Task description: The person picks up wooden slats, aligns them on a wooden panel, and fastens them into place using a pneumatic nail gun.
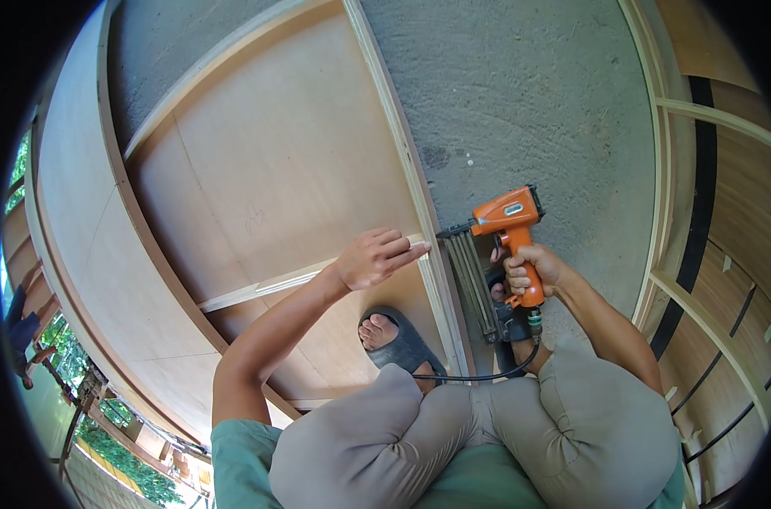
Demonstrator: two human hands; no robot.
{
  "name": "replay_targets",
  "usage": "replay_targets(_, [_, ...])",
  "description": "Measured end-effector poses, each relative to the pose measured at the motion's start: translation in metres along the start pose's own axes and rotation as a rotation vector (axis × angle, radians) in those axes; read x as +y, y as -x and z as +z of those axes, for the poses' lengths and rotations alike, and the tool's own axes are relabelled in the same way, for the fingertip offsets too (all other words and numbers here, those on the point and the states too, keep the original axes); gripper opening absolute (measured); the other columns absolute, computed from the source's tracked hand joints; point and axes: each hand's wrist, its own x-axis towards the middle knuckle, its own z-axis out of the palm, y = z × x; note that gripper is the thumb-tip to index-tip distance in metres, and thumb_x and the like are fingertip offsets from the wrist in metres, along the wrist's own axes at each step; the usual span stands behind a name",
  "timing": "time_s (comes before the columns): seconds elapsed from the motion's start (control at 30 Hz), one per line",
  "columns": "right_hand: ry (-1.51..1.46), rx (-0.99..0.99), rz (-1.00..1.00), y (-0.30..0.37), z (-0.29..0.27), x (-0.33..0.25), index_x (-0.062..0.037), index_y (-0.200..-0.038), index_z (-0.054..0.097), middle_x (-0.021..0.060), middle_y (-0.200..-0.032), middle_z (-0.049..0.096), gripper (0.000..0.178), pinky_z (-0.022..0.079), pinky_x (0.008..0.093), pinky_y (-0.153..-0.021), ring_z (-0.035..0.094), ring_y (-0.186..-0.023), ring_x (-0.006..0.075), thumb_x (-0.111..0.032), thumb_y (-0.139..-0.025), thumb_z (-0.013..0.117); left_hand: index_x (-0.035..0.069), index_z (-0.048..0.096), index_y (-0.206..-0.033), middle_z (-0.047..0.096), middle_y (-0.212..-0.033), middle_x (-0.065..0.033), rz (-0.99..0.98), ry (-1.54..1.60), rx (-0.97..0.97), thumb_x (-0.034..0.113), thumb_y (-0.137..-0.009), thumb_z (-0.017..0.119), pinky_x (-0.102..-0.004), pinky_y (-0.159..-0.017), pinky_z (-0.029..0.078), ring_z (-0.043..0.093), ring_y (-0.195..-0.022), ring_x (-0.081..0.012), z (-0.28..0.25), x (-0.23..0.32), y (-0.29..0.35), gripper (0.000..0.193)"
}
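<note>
My left hand (377, 257) is closed over the end of a pale wooden batten (296, 278), where it meets the long side rail (400, 140) of a panel frame. One digit stretches toward the rail; the fingertips on the far side are partly hidden. My right hand (529, 269) grips the handle of an orange nail gun (508, 212), just right of the rail. Its nose points left at the rail's outer side, level with the joint; whether they touch I cannot tell. The long metal magazine (473, 284) slants toward me. A black air hose (511, 371) curves left from the handle's base.
Inside the frame lies a thin plywood sheet (266, 144), with my sandalled foot (394, 339) on it. Another curved-looking panel (88, 212) stands at left. Framed panels (733, 187) stand at right beyond rough concrete floor (521, 93). A person (20, 339) appears at far left.
</note>
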Motion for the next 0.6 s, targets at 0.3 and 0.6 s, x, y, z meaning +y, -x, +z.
replay_targets(0.3, [-0.092,-0.011,-0.183,0.008,-0.014,-0.021,-0.0043,-0.122,0.046,-0.0028,-0.054,0.038,0.043,0.040,0.0273,-0.047,0.040,-0.043,0.0088,-0.014,-0.080,0.046,0.009,0.056,-0.117,0.052,-0.083,-0.0028,-0.209,-0.129,0.171,0.017,-0.075,0.058,-0.0316,-0.066,0.044,0.052,-0.076,-0.0191,-0.013,0.030,-0.001,0.043])
replay_targets(0.6, [-0.064,-0.077,-0.622,0.008,-0.031,-0.105,-0.0013,-0.120,0.050,-0.0037,-0.054,0.035,0.041,0.037,0.0244,-0.045,0.036,-0.043,0.0072,-0.014,-0.081,0.044,0.002,0.059,-0.080,0.060,-0.073,-0.0194,-1.142,0.476,0.084,0.040,-0.083,0.057,-0.0442,-0.064,0.046,0.059,-0.070,-0.0369,0.037,0.133,-0.007,0.038])
